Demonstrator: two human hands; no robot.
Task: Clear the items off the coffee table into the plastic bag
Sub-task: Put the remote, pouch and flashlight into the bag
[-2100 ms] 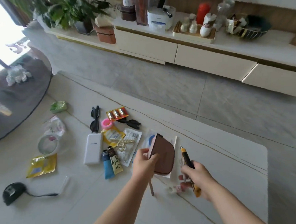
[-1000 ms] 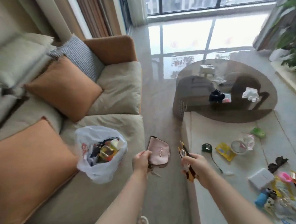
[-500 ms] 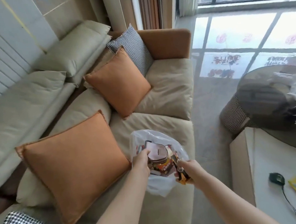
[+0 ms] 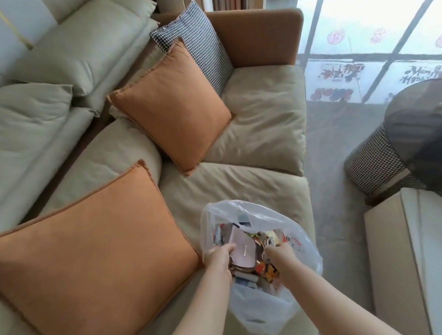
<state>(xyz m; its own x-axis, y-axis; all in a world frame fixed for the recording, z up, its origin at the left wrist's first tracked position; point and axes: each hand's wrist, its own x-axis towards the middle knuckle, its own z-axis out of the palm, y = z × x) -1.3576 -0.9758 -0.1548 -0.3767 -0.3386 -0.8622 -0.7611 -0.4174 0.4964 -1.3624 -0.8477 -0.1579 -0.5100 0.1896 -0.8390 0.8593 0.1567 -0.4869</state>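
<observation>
Low in the middle of the frame, the plastic bag (image 4: 260,306) sits open on the beige sofa (image 4: 259,129) seat, already stuffed with small stuff, right next to a big orange cushion (image 4: 91,256). The left hand (image 4: 218,256) has its grip clamped on a pink pouch (image 4: 243,250) sitting inside the bag's mouth. The right hand (image 4: 277,256) has its grip curled tight around a yellow-and-black tool (image 4: 270,273), also down in the bag, and a corner of the white bench (image 4: 423,246) shows at lower right.
</observation>
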